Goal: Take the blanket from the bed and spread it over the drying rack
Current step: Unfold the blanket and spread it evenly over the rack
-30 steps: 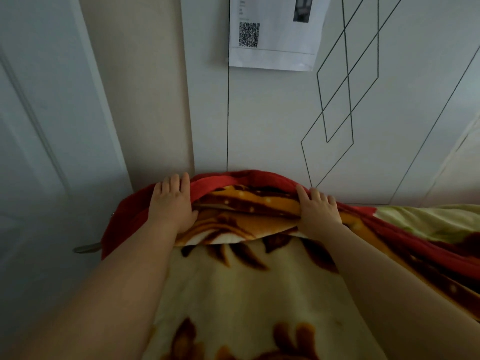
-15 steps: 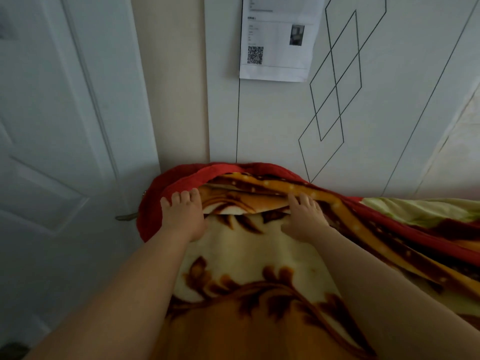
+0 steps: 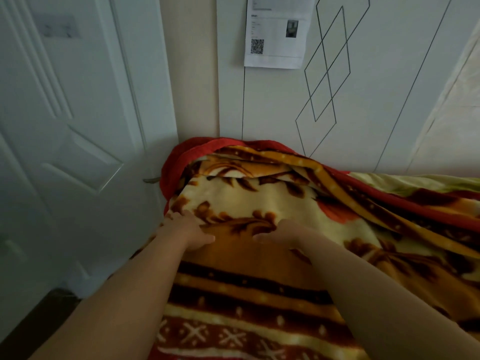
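1. Left hand (image 3: 187,229) presses flat on the blanket (image 3: 259,198), just right of the door (image 3: 78,152); our right hand (image 3: 284,233) lies farther from the door, fingers hidden, so we cannot tell its grip.
2. Both have slid down from the top fold; we judge spreading nearly finished.

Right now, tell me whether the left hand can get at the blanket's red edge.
Probably yes. The left hand rests on the blanket, a little short of the red edge. Only blanket lies between them, and nothing seems to block the way.
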